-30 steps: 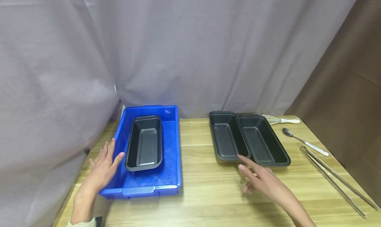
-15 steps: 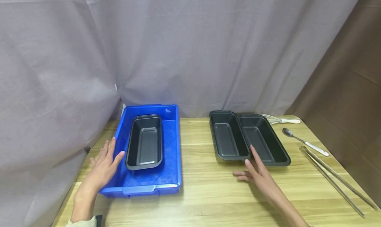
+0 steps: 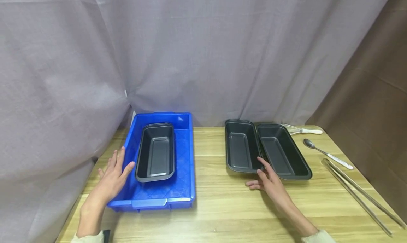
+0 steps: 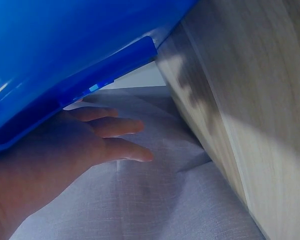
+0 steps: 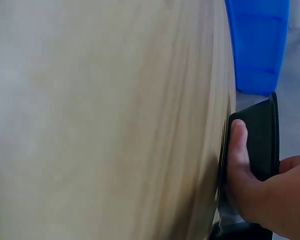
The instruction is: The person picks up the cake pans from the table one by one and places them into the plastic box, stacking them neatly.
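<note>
My right hand point(image 3: 270, 184) is at the near right corner of a dark loaf pan point(image 3: 240, 147), a finger over its rim. In the right wrist view, my thumb point(image 5: 238, 145) presses against the pan's outer end wall, with other fingers at the rim, so the corner is pinched. A second loaf pan point(image 3: 279, 151) stands just to its right. On the left, a blue plastic bin point(image 3: 182, 186) contains another loaf pan point(image 3: 158, 152). My left hand point(image 3: 109, 181) rests against the bin's left side, fingers extended; the left wrist view shows them beneath the rim.
At the right of the wooden table point(image 3: 210, 200) lie a whisk point(image 3: 302, 130), a spoon point(image 3: 327, 154) and long metal tongs point(image 3: 356, 197). Grey cloth point(image 3: 203, 59) hangs behind the table, and a brown surface point(image 3: 375, 94) borders its right side.
My right hand has gone from pointing fingers to gripping the left loaf pan's corner. That pan's near end has shifted slightly left, widening the gap to its neighbour. The left hand stays put.
</note>
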Action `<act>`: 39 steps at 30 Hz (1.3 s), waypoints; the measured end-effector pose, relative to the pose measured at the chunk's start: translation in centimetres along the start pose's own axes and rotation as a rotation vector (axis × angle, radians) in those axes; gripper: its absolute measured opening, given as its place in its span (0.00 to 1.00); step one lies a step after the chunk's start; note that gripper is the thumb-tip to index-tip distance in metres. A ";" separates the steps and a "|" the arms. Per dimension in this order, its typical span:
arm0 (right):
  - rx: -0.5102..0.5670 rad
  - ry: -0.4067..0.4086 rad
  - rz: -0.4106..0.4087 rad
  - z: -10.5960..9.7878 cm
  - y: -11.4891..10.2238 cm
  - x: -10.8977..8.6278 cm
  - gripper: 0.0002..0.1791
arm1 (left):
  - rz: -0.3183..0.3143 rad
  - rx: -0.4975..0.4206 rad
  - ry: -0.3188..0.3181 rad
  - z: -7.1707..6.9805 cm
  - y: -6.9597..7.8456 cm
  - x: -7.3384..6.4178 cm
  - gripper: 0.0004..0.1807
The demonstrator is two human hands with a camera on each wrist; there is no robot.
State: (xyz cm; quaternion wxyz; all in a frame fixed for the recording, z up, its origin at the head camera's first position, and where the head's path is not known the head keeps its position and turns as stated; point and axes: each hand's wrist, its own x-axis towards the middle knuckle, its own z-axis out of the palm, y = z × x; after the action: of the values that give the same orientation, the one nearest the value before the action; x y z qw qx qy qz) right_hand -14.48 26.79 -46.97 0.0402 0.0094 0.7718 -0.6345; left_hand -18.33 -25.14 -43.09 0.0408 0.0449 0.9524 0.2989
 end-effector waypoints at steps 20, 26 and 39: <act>0.546 -0.248 -0.081 -1.3 2.6 3.5 0.40 | 0.005 -0.028 -0.015 0.2 0.0 0.0 0.46; 0.588 -0.291 -0.114 -1.0 2.4 3.7 0.39 | 0.022 -0.016 0.002 0.1 0.1 0.0 0.45; 0.356 -0.119 -0.086 1.2 0.5 3.2 0.39 | 0.016 -0.016 -0.002 0.0 -0.2 -0.1 0.46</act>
State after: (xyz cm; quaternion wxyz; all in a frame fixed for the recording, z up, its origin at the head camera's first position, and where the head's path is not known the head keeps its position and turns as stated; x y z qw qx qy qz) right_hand -17.58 25.57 -47.92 0.0566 -0.0541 0.6434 -0.7615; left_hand -18.26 -25.27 -43.17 0.0398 0.0523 0.9495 0.3067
